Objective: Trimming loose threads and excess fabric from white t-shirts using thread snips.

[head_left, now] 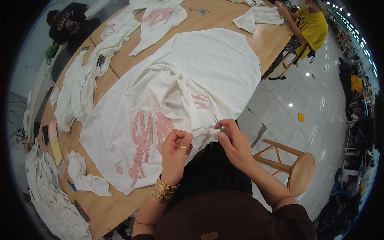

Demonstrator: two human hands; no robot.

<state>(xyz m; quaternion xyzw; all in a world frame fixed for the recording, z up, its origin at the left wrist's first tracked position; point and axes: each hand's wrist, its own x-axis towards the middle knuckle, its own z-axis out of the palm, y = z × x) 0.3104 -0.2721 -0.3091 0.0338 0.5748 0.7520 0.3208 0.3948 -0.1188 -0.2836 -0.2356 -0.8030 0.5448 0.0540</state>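
Observation:
A large white garment (216,52) with pink lettering is spread over the table before me, its near part gathered in folds. My left hand (175,154), with a ring and gold bangles on the wrist, pinches the bunched edge of that garment between thumb and fingers. In my right hand (237,146) is a small pair of metal snips (217,123), its pointed blades aimed up and away from me. The fingers of this hand also rest against the gathered cloth. Whether the blades touch any thread is too small to tell.
More white garments (76,86) lie on the wooden table (105,210), with a white cloth heap (56,200) at left. A wooden stool (301,174) stands right. A person in yellow (314,30) sits far right; another in black (70,24) is far left.

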